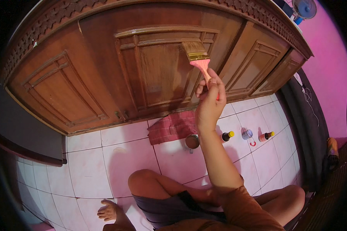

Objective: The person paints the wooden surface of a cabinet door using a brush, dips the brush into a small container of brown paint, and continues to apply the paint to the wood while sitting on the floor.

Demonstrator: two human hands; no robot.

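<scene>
My right hand (pixel 211 90) is closed around the pink handle of a wide paintbrush (pixel 199 61) with a gold metal band. Its bristles lie against the upper panel of a brown carved wooden cabinet door (pixel 158 71). Parts of that door look wet and shiny. Down at the lower left, my left hand (pixel 107 210) rests on the tiled floor with its fingers spread, holding nothing. Below the door, a mug of brown liquid (pixel 192 142) stands beside a folded red checked cloth (pixel 172 126).
Right of my forearm stand a dark bottle with a yellow cap (pixel 228 136), a clear cup (pixel 246 134) and a second yellow-capped bottle (pixel 266 136). A small red object (pixel 253 144) lies near the cup. A white cable (pixel 311 102) hangs at the right; a fan (pixel 304 8) stands beyond the cabinet.
</scene>
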